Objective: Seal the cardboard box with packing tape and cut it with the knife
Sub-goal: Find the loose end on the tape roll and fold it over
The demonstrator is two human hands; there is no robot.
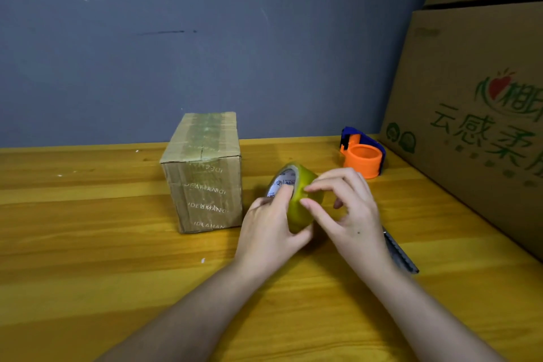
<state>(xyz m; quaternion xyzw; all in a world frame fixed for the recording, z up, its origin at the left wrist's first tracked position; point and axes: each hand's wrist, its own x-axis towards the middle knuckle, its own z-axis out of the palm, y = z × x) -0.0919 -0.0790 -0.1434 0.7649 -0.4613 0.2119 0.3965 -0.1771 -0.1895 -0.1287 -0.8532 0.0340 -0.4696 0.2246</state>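
Observation:
A small cardboard box (205, 173) stands upright on the wooden table (88, 258), with old tape strips along its closed top. Just right of it, my left hand (270, 229) grips a yellowish roll of packing tape (296, 206), one finger hooked into the core. My right hand (349, 214) rests its fingertips on the roll's outer face. The knife (401, 253), a dark grey utility cutter, lies on the table partly hidden behind my right wrist.
An orange and blue tape dispenser (363, 156) sits at the back right of the table. Large printed cardboard cartons (476, 114) are stacked along the right edge. A grey wall (205, 38) runs behind the table.

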